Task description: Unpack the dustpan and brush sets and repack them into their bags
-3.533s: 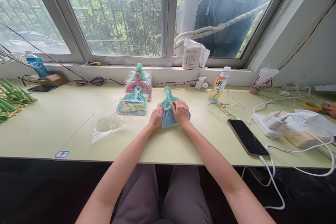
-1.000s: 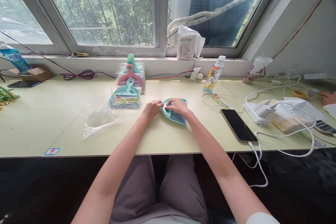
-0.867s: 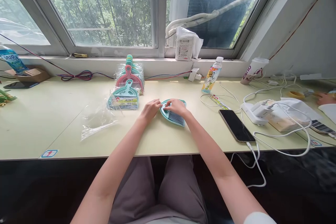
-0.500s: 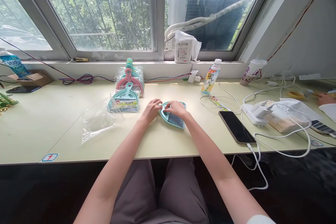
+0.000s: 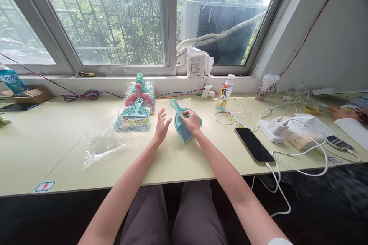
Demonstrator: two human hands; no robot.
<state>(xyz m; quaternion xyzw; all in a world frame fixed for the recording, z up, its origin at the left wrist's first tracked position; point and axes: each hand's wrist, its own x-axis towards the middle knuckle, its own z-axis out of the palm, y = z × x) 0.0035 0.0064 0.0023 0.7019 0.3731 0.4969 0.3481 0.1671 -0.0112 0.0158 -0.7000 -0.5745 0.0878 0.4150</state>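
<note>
My right hand [image 5: 191, 121] grips a teal dustpan and brush set [image 5: 181, 127] over the middle of the table, thumb and fingers pinched at the brush. The set's looped handle points away from me and a little left, its bristles toward me. Just left of it my left hand [image 5: 162, 125] is raised, fingers apart, holding nothing. Further left stands a teal set with a printed label [image 5: 136, 120]. Behind it is a pink dustpan [image 5: 139, 97] in a row of several wrapped sets. A clear plastic bag [image 5: 103, 141] lies crumpled in front.
To the right are a drink bottle [image 5: 225, 93], a label strip [image 5: 234, 119], a black phone [image 5: 254, 144] on a white cable, a power strip [image 5: 271, 132] and a cup [image 5: 266, 87]. At far right a person's hand [image 5: 345, 113] shows. A cable bundle [image 5: 83, 95] lies back left.
My left hand has let go of the dustpan and brush set and opened, moving slightly left. The set has turned so its handle points away from me; my right hand still grips it.
</note>
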